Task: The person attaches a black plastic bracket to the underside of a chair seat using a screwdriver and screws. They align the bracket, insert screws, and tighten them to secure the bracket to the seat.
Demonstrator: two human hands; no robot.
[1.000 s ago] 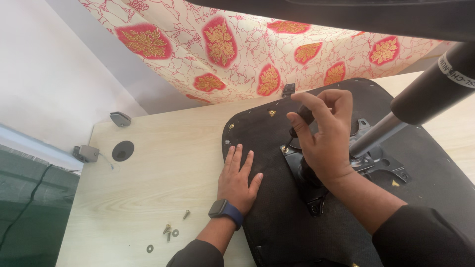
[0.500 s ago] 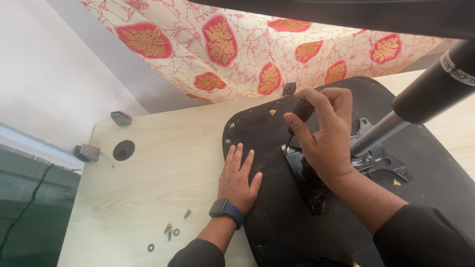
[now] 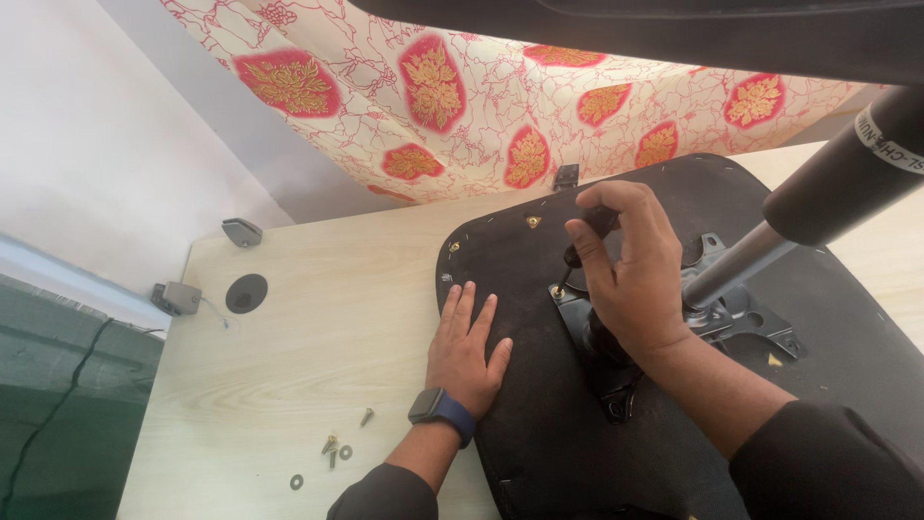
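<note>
Screwdriver (image 3: 585,241) in right hand (image 3: 630,279); left hand (image 3: 467,349) flat on seat base (image 3: 539,424).

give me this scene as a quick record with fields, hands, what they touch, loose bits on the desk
left hand: flat on the black chair seat underside, smartwatch on the wrist
right hand: grips a screwdriver, its tip at a screw in the metal seat plate
gas lift column: rises from the plate
desk: light wood
loose hardware: screws and washers near the left forearm
</note>
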